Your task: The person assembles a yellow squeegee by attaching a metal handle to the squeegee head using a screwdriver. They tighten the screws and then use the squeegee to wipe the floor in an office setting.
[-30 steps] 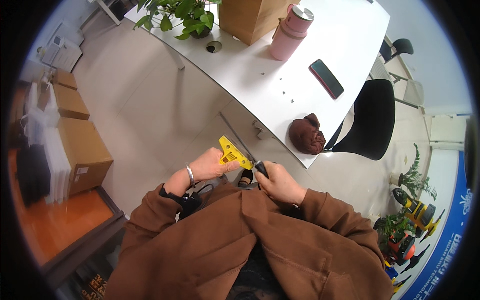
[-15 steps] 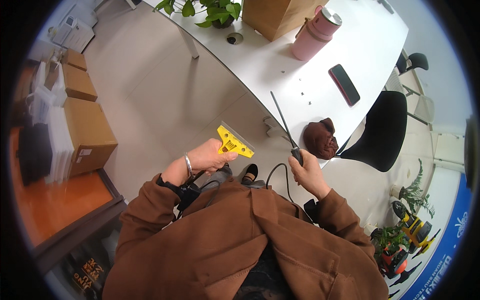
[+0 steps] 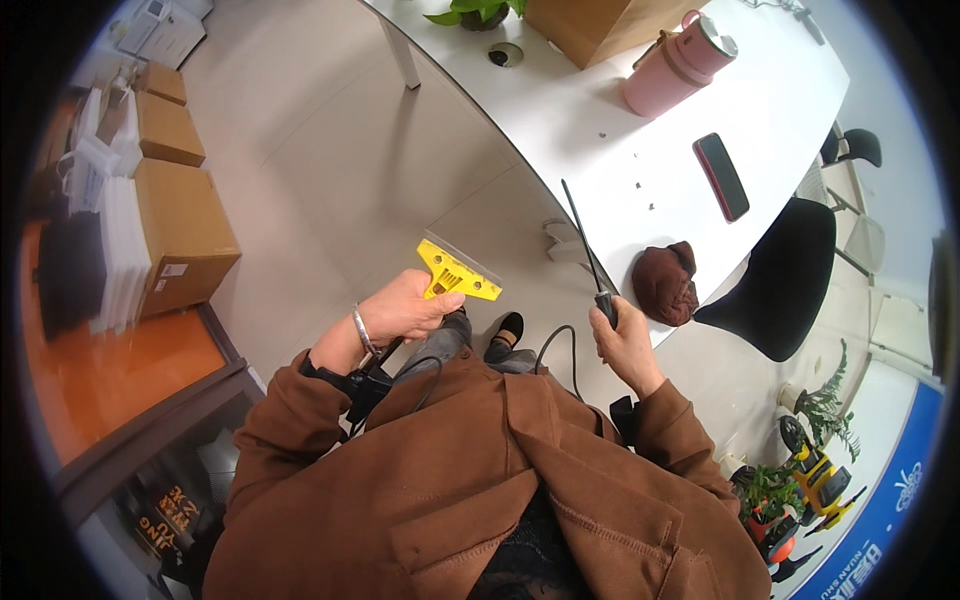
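The yellow scraper (image 3: 458, 274) sits near the centre of the frame, its wide head slanting down toward the right and its blade (image 3: 463, 253) along the upper edge. It looks like light, stiff plastic that should not slip much; the blade is the part to avoid, so the narrow grip below the head seems the best hold. The left hand (image 3: 405, 305) has it there, fingers curled around the grip, thumb laid across the lower part of the head, forearm rising from the lower left. Right of centre, the right hand (image 3: 628, 345) has its fingers wrapped around the dark handle of a long screwdriver (image 3: 580, 230), thumb upward, shaft pointing up and leftward. That tool looks rigid and likely heavier at the handle. Its tip shows against the edge of the white bench (image 3: 570, 105); I cannot tell whether they touch.
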A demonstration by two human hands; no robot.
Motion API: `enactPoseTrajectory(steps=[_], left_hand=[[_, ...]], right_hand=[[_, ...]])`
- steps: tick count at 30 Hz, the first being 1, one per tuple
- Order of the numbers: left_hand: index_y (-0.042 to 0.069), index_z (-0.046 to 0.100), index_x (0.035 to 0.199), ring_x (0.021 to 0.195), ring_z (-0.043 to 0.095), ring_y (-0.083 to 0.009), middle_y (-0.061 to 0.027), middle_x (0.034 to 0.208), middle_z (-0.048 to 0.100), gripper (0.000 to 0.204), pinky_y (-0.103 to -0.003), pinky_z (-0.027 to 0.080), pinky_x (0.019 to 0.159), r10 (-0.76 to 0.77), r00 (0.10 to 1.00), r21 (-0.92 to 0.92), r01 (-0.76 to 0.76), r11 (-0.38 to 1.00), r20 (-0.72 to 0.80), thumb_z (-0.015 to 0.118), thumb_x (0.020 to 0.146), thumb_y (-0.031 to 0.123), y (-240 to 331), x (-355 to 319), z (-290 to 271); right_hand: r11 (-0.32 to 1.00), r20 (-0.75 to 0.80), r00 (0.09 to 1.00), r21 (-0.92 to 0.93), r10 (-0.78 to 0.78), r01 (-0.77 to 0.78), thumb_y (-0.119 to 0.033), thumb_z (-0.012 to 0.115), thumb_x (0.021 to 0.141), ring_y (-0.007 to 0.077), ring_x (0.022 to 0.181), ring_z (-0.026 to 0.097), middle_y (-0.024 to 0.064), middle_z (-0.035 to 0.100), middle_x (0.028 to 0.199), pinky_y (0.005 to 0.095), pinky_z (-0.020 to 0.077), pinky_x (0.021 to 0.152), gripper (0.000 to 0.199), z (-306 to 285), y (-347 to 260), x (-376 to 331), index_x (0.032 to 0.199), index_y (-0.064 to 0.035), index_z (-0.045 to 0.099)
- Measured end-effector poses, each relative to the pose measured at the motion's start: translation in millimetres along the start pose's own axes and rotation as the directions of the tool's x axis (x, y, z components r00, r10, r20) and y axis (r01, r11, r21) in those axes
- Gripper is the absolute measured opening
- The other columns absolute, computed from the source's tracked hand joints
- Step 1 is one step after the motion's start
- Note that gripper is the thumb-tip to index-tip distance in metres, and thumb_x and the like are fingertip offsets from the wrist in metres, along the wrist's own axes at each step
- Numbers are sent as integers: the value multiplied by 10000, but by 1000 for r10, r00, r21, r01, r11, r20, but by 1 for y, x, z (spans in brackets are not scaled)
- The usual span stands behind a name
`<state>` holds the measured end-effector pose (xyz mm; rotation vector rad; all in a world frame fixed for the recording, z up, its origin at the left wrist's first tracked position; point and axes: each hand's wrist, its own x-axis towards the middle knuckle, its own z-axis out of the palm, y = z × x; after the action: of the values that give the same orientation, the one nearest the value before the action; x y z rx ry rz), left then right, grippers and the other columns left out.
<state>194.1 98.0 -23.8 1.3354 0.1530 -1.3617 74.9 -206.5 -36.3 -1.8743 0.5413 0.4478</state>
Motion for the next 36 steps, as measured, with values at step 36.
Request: enactPoseTrajectory(steps=[36], left_hand=[[75,541,742,397,369,-42,55,525,432,387,-219,302,374,350,934,62,-346,936,-78,624,931,402,-3,-14,-15]], right_hand=[[985,11,994,-134,-106,106,-244,571,912,197,486,535,109,521,559,353,415,486,316,9,0,5,754,18,492]])
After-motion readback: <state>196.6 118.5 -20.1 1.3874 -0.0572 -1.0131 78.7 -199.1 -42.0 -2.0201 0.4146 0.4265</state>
